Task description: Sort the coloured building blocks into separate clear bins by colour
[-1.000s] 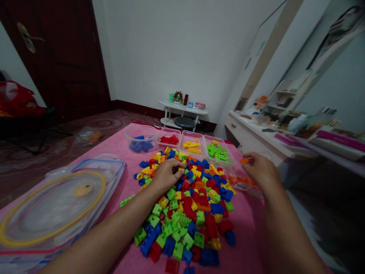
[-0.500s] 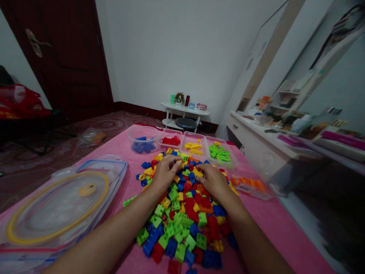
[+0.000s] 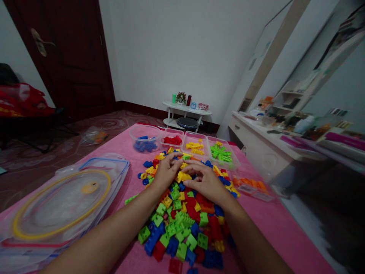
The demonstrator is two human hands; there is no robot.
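Observation:
A large heap of toy building bricks (image 3: 182,220) in red, blue, green, yellow and orange lies on the pink-covered table. Over its far part, my left hand (image 3: 167,171) has its thumb and fingers drawn together, with a small yellow brick (image 3: 184,165) at the tips, partly hidden. Close beside it, my right hand (image 3: 207,182) curls its thumb and fingers around a larger yellow brick (image 3: 183,177). The fingertips of both hands nearly meet above the heap.
Behind the heap stand clear containers of blue (image 3: 145,144), red (image 3: 172,140), yellow (image 3: 195,146) and green bricks (image 3: 221,153). A box of orange bricks (image 3: 252,184) sits at the right. Stacked clear lids (image 3: 65,205) lie at the left. A white dresser (image 3: 262,140) stands beyond the right edge.
My right hand has moved left toward my left hand, carrying the larger yellow brick with it. My left hand has stayed almost in place, its fingers now closer together.

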